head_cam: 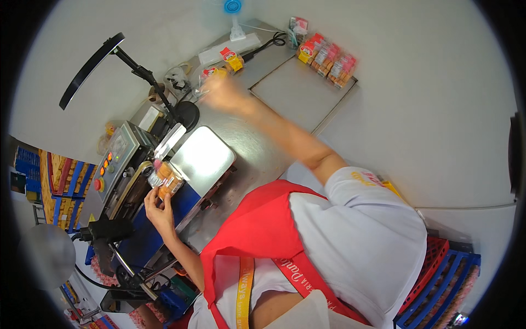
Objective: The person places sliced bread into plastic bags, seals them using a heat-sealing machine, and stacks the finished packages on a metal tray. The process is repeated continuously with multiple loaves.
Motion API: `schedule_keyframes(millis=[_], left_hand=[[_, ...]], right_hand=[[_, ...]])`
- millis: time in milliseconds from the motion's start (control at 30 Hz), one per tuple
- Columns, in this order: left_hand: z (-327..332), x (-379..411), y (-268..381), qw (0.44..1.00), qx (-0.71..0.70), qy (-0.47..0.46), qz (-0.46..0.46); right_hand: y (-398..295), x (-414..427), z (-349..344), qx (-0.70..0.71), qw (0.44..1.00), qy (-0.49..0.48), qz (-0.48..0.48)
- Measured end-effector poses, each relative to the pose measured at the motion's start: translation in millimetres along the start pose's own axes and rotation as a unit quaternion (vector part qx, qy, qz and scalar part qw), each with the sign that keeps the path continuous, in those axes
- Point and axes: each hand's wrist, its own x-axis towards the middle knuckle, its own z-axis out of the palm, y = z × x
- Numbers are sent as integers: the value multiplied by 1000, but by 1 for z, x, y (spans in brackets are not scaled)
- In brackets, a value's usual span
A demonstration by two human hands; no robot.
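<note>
My left hand (159, 211) grips the near end of a clear plastic pack of round cookies (168, 181). That pack is at the feed end of a band sealer (119, 164), above its blue conveyor belt (146, 230) and beside a shiny metal plate (203, 158). Farther off, my right hand (224, 94) is blurred over the steel table (254, 135). It is close to a cookie pack with a red and yellow label (214, 72), which it partly hides. Whether its fingers hold that pack cannot be made out. Another labelled pack (233, 61) lies just beyond.
Several cookie packs (326, 59) stand in a row at the table's far right corner. A ring lamp (92, 70) on a black stand rises behind the plate. A small blue-and-white fan (234, 20) is at the back. Crates (68, 181) are stacked at left; others (444, 283) lie behind me.
</note>
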Motion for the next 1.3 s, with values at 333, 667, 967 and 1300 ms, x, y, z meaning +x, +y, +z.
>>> schedule_keyframes(millis=[333, 667, 967, 1300], left_hand=[[-16, 5, 22, 975, 187, 95, 69], [105, 11, 237, 922, -85, -70, 371], [120, 76, 181, 832, -499, -227, 88], [85, 70, 110, 806, -568, -128, 111]], right_hand=[[301, -216, -235, -582, 761, 1, 288], [25, -21, -226, -68, 950, -165, 257], [-73, 29, -194, 343, 931, -120, 32], [-114, -12, -37, 521, 843, -86, 102]])
